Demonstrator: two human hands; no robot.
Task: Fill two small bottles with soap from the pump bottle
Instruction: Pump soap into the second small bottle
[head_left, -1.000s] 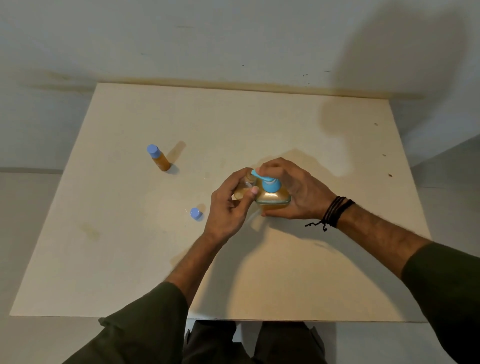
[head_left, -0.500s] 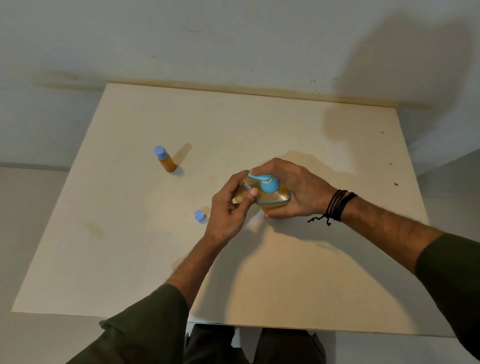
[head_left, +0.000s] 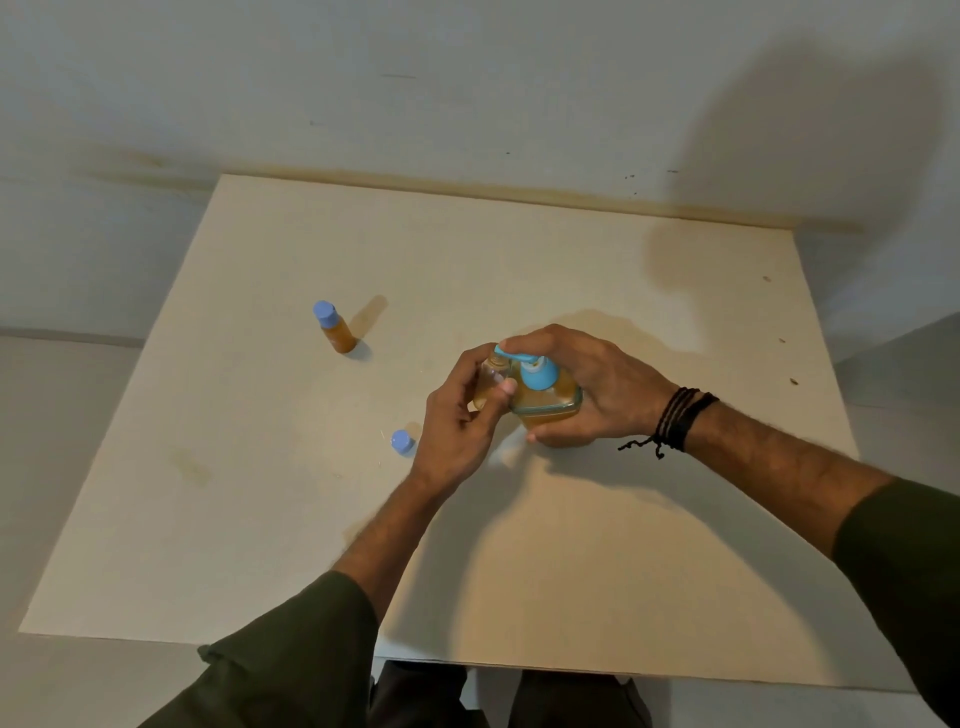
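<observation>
Pale bench (head_left: 260, 519) under me carries the same scene as a moment ago: my left hand (head_left: 457, 421) still pinches the open small bottle (head_left: 488, 382) under the spout, my right hand (head_left: 597, 389) stays wrapped round the pump bottle (head_left: 545, 400), forefinger on its pump. The capped bottle (head_left: 335, 327) and loose cap (head_left: 401, 441) have not moved.

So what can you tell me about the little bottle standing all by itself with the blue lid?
The small capped bottle stands upright on the far left part of the pale wooden table, well apart from both hands. It looks like clear plastic filled nearly to the top with amber-orange soap, and a round light blue cap closes it. Its shadow falls behind it to the right. Nothing touches it but the table.
</observation>
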